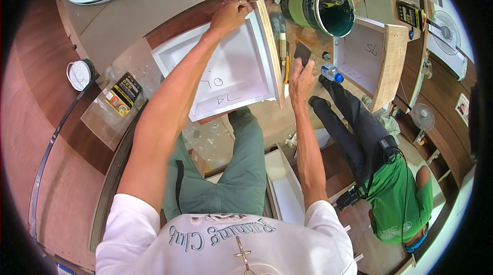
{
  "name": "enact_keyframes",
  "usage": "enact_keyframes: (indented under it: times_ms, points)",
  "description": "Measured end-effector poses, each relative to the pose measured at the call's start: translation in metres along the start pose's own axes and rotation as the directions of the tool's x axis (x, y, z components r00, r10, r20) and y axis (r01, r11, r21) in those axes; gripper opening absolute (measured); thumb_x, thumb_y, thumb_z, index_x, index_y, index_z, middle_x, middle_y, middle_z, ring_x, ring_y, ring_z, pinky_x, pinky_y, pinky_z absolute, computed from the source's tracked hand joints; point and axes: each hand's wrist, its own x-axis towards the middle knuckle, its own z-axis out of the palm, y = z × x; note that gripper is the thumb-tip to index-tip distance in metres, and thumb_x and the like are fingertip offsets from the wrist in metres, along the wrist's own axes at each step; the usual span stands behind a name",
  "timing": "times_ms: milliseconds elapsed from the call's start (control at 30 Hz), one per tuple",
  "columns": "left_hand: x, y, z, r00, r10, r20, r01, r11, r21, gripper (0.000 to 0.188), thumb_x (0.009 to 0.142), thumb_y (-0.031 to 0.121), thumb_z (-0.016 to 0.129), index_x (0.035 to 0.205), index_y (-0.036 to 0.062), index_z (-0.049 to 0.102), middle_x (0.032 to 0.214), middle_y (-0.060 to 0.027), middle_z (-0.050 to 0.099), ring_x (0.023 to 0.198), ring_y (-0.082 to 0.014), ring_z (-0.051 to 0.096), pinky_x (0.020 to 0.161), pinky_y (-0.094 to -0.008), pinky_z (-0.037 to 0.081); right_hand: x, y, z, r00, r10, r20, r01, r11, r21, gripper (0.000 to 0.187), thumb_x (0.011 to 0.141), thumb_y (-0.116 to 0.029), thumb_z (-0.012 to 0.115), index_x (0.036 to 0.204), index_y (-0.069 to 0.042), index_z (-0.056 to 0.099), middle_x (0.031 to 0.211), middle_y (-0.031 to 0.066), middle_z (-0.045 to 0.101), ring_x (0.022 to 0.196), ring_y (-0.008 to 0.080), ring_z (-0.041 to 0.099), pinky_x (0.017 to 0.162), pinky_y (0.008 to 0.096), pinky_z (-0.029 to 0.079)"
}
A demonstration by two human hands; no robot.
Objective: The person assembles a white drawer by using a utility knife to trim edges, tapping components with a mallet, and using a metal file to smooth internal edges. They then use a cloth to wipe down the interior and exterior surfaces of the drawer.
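White drawer box [226, 72] lies open-side up on the table [154, 2], looks stiff, light, best held by its rim walls. Left hand [229, 15] fingers curl over the far corner; right hand [300, 80] pinches a dark brush [304, 52] beside the green glue can [323, 9].

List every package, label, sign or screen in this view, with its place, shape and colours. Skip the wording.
Blister pack: left of the white panel, on a clear sheet; flat rectangle, black and yellow.
Bucket label: on the green bucket's side, top centre; green band.
Black device: top right; rectangular, black with yellow markings.
Picture card: far right wall; small rectangle, white with red.
No screens visible.
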Motion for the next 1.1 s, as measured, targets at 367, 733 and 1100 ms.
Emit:
enact_keyframes:
  times_ms: [367, 733, 1100]
  points:
    - [0.008, -0.011, -0.024, 0.854, 0.035, 0.52, 0.22, 0.88, -0.42, 0.04, 0.083, 0.003, 0.075, 0.122, 0.0057, 0.073, 0.119, -0.013, 0.073, 0.115, -0.026, 0.067, 0.095, -0.0368, 0.054, -0.016, -0.099, 0.045, 0.969, -0.014, 0.246, 0.035, 0.996, -0.081, 0.022, 0.104, -0.027, 0.06, 0.107, -0.006, 0.052, 0.076, 0.0273, 0.067, 0.07, 0.0513, 0.065, 0.064, 0.0613, 0.049]
    - [-0.011, -0.011, -0.03, 0.945, 0.125, 0.301, -0.063, 0.976, -0.207, 0.05, 0.079, 0.031, 0.086, 0.123, 0.0112, 0.073, 0.124, -0.0112, 0.071, 0.118, -0.0306, 0.064, 0.101, -0.0416, 0.049, -0.01, -0.113, 0.084, 0.965, 0.122, 0.233, -0.102, 0.99, -0.094, 0.018, 0.106, -0.019, 0.049, 0.114, -0.003, 0.043, 0.09, 0.0325, 0.068, 0.079, 0.0553, 0.065, 0.07, 0.0645, 0.049]
    - [-0.015, 0.003, -0.027, 0.975, 0.061, 0.215, -0.059, 0.998, -0.019, 0.047, 0.08, 0.037, 0.085, 0.119, 0.0137, 0.074, 0.122, -0.0049, 0.072, 0.117, -0.0293, 0.066, 0.099, -0.0432, 0.051, -0.014, -0.116, 0.096, 0.982, 0.12, 0.142, -0.116, 0.992, -0.042, 0.021, 0.105, -0.013, 0.049, 0.125, -0.004, 0.047, 0.095, 0.033, 0.068, 0.084, 0.0546, 0.066, 0.072, 0.0641, 0.048]
